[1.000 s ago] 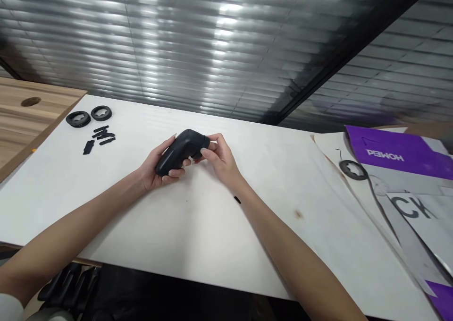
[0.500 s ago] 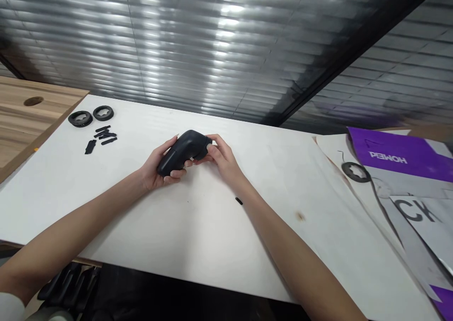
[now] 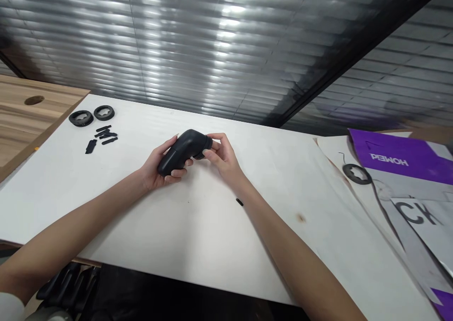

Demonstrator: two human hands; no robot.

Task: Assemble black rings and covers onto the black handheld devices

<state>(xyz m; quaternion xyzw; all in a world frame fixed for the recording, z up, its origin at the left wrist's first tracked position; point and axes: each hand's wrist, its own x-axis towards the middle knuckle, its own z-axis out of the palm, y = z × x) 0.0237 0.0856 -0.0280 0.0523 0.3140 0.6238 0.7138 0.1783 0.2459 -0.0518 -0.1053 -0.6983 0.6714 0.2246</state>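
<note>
A curved black plastic housing (image 3: 182,153) sits just above the white bench (image 3: 198,245), in the middle of the view. The left hand (image 3: 159,164) cradles its thick end from below with curled fingers, while the right hand (image 3: 223,158) pinches the bent, narrower end between thumb and fingertips. The left hand's hold looks open on top, so uneven pressure from the right could twist the smooth shell free and drop it. A small black piece (image 3: 239,202) lies beside the right wrist, where a careless forearm movement could sweep it away. Two black rubber rings (image 3: 81,118) and several black strips (image 3: 104,134) lie well off to the left, out of immediate reach of harm.
</note>
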